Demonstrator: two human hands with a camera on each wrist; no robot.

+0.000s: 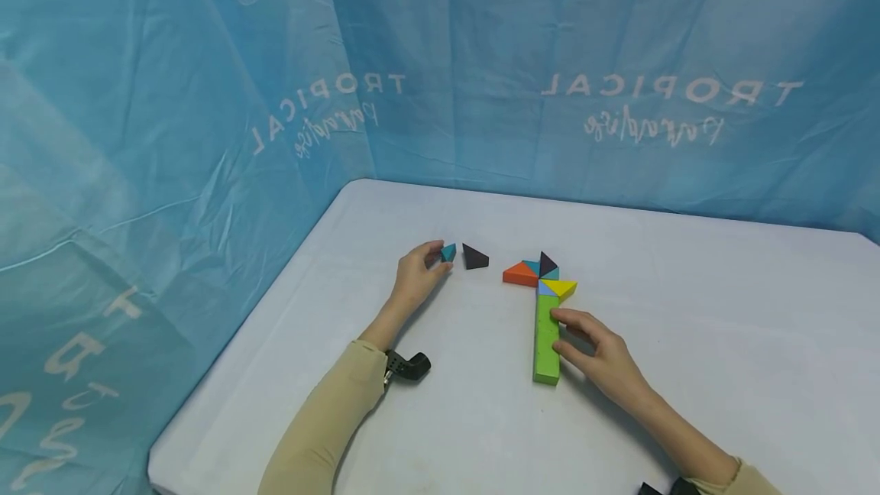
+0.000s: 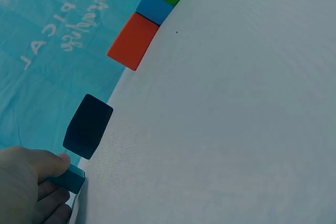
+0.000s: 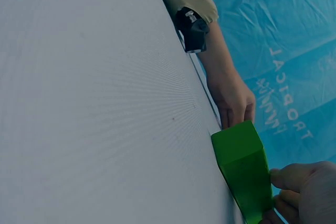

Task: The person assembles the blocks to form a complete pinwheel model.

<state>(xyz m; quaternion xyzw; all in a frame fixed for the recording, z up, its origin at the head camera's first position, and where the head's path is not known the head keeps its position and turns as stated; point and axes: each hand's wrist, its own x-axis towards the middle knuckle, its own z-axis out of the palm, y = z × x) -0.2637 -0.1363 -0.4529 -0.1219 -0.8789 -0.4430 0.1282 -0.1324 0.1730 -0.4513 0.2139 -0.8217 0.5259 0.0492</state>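
Note:
My left hand point(image 1: 415, 275) pinches a small teal triangular block point(image 1: 448, 252) between thumb and fingers at the left of the table. Just right of it lies a black four-sided block point(image 1: 475, 257). My right hand point(image 1: 603, 354) rests its thumb and a fingertip against the right side of a long green block point(image 1: 547, 342), without closing round it. At the green block's far end sit a light blue piece point(image 1: 544, 288) and a yellow triangular block point(image 1: 562, 289). Beyond these, an orange-red block point(image 1: 521, 274), teal pieces and a black triangular block point(image 1: 547, 265) form a cluster.
The white table point(image 1: 440, 434) ends at a far edge in front of a blue printed curtain point(image 1: 495, 44), which also hangs along the left side. A black wrist device point(image 1: 409, 366) juts out from the left sleeve over the tabletop.

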